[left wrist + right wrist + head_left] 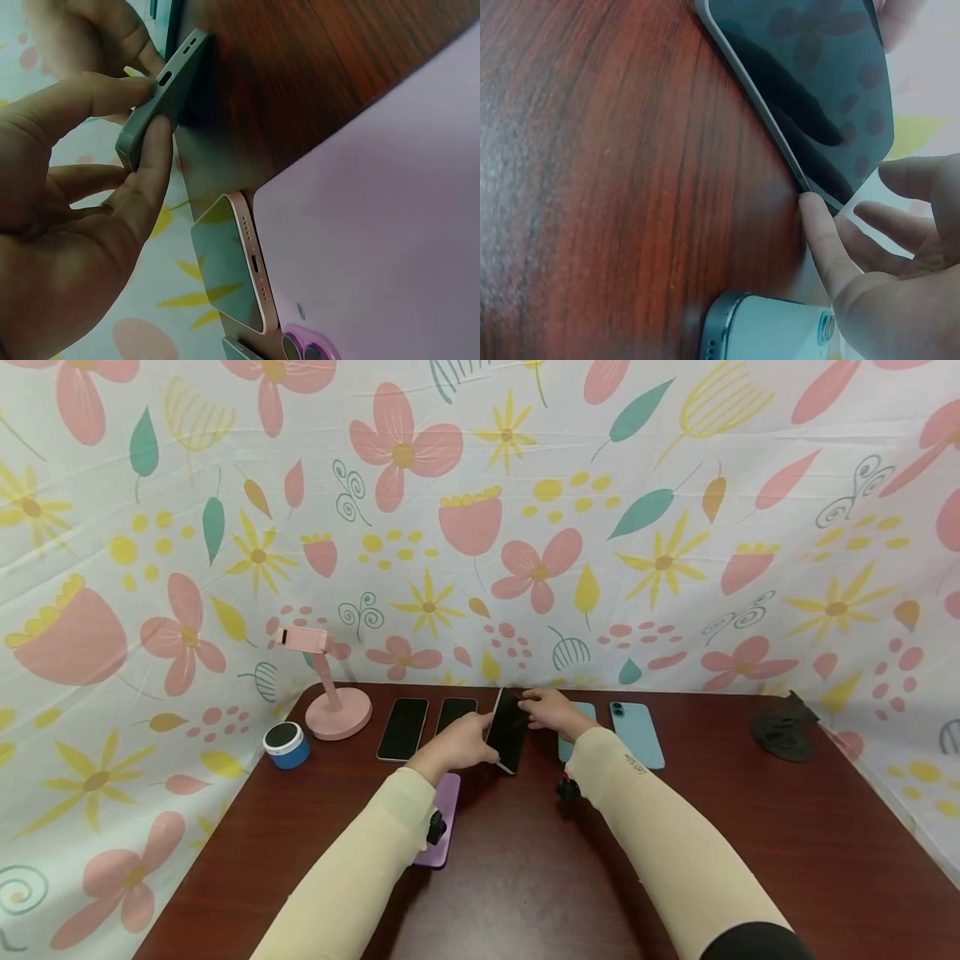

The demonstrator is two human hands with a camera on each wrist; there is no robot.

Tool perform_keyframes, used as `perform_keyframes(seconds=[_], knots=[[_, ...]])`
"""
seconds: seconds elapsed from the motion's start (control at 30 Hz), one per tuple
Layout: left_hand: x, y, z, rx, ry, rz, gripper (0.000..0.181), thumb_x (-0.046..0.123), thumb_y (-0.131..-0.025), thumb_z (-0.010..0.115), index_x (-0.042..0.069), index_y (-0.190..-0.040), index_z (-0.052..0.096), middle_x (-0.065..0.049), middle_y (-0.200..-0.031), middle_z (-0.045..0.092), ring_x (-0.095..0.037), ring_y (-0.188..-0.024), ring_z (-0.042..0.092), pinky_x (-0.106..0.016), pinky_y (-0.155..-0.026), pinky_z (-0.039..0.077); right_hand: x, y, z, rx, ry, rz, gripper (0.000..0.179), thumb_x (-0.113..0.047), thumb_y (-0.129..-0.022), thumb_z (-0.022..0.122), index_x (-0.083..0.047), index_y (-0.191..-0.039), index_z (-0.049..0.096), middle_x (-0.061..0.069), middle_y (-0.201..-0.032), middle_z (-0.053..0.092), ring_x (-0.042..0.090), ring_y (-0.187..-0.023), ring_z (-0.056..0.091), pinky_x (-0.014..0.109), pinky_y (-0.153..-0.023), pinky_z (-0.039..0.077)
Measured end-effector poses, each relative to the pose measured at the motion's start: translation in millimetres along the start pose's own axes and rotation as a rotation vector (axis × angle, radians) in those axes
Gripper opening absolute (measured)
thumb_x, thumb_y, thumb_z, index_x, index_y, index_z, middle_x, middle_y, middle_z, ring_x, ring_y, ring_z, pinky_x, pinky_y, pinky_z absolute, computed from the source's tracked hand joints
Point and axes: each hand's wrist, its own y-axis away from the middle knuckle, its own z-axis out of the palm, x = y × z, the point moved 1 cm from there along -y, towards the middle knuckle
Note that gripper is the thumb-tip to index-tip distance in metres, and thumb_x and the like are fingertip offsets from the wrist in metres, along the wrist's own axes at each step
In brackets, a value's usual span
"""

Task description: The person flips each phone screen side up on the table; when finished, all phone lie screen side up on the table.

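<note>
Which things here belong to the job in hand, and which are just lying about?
In the job:
tilted phone, in the left hand, right hand touching it
probably also the blue phones, flat dark phones, purple phone

Apparently just lying about:
pink stand
blue jar
dark object at right

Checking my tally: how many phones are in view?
6: a tilted phone in the left hand, two dark-screened phones left of it, two pale blue phones right of it, and a purple phone partly behind the left sleeve. More may be hidden.

Indoor workspace: table (787, 827), floral backdrop (480, 560).
</note>
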Motion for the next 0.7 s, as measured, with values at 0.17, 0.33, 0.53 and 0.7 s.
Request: perform_keyframes(seconds=[0.17,0.33,0.53,0.7], knots=[[2.8,-2.6,3.8,0.006,-0.036,-0.022,0.087,0.019,-0.094,0.078,0.001,-0.167,0.033,-0.024,-0.170,0.038,-0.036,-0.150,0.049,-0.048,-0.118,0.048,2.8,0.1,1.0,0.025,0.045,-0.006,0.060,-0.026,-0.114,0.050,-0.001,-0.166,0.034,0.025,-0.171,0.036,0.042,-0.145,0.055,0.049,-0.118,0.051],[4.7,-4.2,7.5,0.014,-0.086,-0.038,0.092,0.023,-0.093,0.082,-0.001,-0.166,0.032,-0.027,-0.168,0.037,-0.038,-0.152,0.047,-0.048,-0.121,0.046,3.3,-0.2,4.0,0.050,0.075,-0.012,0.056,-0.022,-0.114,0.051,-0.003,-0.165,0.038,0.023,-0.172,0.035,0.042,-0.144,0.057,0.048,-0.118,0.051],[6.5,-6.7,12.4,0.012,-0.152,-0.049,0.092,0.024,-0.092,0.084,-0.005,-0.164,0.034,-0.028,-0.165,0.043,-0.038,-0.150,0.050,-0.047,-0.120,0.048,2.6,0.8,6.8,0.082,0.140,-0.017,0.054,-0.021,-0.113,0.052,-0.005,-0.163,0.042,0.024,-0.170,0.038,0.040,-0.140,0.059,0.048,-0.115,0.053],[9.0,-7.5,16.5,0.034,-0.212,-0.041,0.083,0.024,-0.092,0.084,-0.008,-0.158,0.045,-0.025,-0.154,0.059,-0.036,-0.140,0.060,-0.045,-0.116,0.052,3.9,-1.1,6.2,0.085,0.182,-0.014,0.054,-0.021,-0.113,0.053,-0.007,-0.164,0.042,0.023,-0.171,0.038,0.039,-0.140,0.060,0.049,-0.114,0.053]])
